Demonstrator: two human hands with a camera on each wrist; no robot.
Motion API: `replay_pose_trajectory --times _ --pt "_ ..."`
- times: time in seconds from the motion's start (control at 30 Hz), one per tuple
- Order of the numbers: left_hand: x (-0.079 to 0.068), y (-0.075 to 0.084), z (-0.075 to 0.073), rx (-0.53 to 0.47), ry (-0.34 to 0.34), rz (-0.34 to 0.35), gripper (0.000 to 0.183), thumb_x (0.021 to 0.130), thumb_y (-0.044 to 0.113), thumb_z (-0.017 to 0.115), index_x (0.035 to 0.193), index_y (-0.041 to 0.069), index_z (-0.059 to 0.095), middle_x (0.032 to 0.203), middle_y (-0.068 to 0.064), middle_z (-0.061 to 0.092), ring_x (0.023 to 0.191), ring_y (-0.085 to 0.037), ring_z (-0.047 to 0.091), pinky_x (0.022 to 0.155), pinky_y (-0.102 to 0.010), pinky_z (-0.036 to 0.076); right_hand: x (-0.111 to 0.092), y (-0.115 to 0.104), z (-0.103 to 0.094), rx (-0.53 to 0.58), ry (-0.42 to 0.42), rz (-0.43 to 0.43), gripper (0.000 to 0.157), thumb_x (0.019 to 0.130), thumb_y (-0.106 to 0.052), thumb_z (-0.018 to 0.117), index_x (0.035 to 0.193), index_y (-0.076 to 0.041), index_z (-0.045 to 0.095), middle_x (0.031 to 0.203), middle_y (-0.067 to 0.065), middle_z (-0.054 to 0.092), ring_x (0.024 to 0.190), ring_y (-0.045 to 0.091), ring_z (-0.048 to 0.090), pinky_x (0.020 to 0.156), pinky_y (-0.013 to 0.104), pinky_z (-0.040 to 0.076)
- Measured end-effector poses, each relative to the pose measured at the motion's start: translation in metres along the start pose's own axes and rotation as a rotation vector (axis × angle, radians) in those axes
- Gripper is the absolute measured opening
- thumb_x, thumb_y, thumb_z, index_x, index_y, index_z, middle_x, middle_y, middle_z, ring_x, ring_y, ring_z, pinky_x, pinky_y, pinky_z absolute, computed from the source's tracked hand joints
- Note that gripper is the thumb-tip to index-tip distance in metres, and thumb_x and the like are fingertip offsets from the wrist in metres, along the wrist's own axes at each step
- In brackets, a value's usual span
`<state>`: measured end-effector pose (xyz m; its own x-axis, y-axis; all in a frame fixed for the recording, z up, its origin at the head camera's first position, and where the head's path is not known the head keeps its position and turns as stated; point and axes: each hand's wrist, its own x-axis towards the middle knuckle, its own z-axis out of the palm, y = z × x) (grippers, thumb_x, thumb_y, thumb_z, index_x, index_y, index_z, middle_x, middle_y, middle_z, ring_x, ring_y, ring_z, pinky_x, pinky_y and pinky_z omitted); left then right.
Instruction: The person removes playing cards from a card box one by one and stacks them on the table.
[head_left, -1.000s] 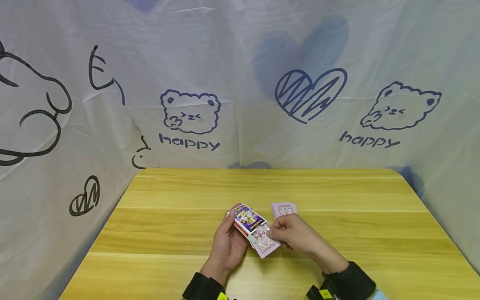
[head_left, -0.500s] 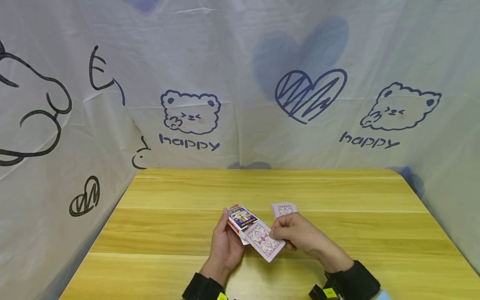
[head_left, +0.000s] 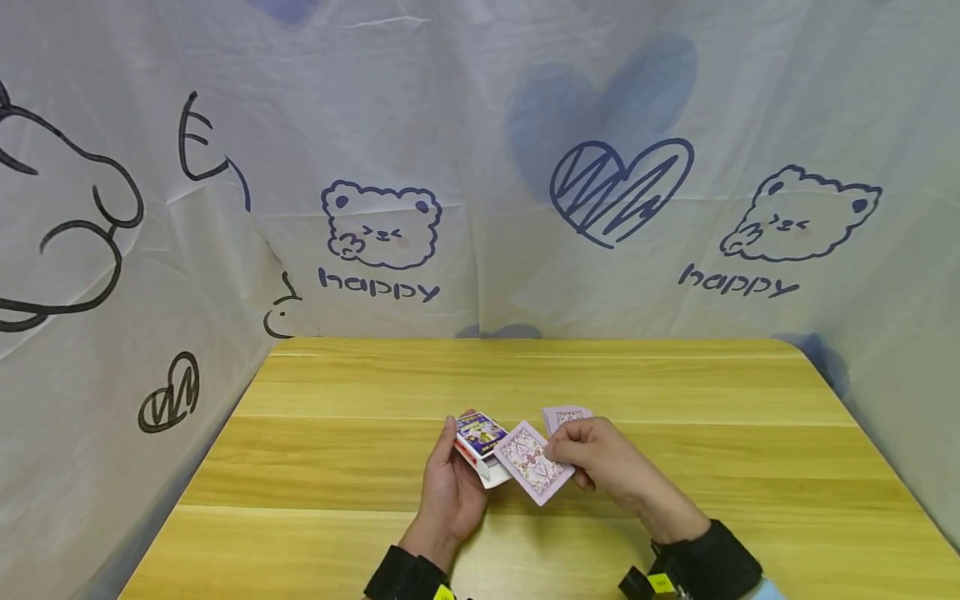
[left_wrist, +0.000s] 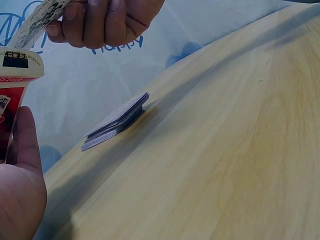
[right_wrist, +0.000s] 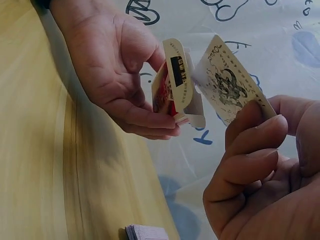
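Note:
My left hand [head_left: 455, 496] grips a small card box [head_left: 482, 437] with a purple printed face and red side; its white end flap [right_wrist: 179, 75] hangs open toward the right. Between thumb and fingers, my right hand [head_left: 611, 467] pinches playing cards [head_left: 531, 460], their pink patterned backs facing up. From below, the right wrist view shows a joker face [right_wrist: 229, 85] on the lowest card. The cards are just outside the box's open end; how many are held I cannot tell. Behind the right hand, a stack of playing cards [head_left: 567, 416] lies face down on the table.
The wooden table [head_left: 337, 467] runs back to a pale cloth wall [head_left: 480, 108] with drawn bears and hearts. More cloth hangs at the left and right sides. A black strap with a small device [head_left: 705, 558] is round each wrist.
My right hand has drawn the playing cards out of the box and turned them, tilting them up. The left hand with the box has shifted slightly left. The stack has not moved.

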<state>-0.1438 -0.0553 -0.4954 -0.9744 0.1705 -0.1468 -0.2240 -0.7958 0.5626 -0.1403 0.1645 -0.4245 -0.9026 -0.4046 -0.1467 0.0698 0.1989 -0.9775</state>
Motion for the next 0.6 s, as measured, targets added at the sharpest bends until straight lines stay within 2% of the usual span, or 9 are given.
replay_pose_trajectory --times 0.37,0.6 --pt "0.0002 -0.0019 -0.0011 0.0 0.009 -0.015 0.065 0.099 0.051 0.044 0.146 0.01 0.025 0.156 -0.015 0.022 0.132 -0.022 0.041 0.107 -0.033 0.042 0.001 -0.0025 -0.0059 0.003 0.065 0.005 0.025 0.091 -0.018 0.064 0.089 0.007 0.061 0.065 0.0 0.057 0.047 0.008 0.041 0.042 0.02 0.033" --pt "-0.0002 -0.0021 -0.0003 -0.001 0.004 -0.014 0.063 0.1 0.049 0.043 0.146 0.009 0.025 0.157 -0.015 0.021 0.133 -0.022 0.04 0.106 -0.032 0.043 0.0027 0.0017 -0.0098 -0.063 0.112 0.009 0.022 0.091 -0.017 0.066 0.09 0.005 0.064 0.064 0.002 0.055 0.05 0.01 0.045 0.042 0.02 0.037"
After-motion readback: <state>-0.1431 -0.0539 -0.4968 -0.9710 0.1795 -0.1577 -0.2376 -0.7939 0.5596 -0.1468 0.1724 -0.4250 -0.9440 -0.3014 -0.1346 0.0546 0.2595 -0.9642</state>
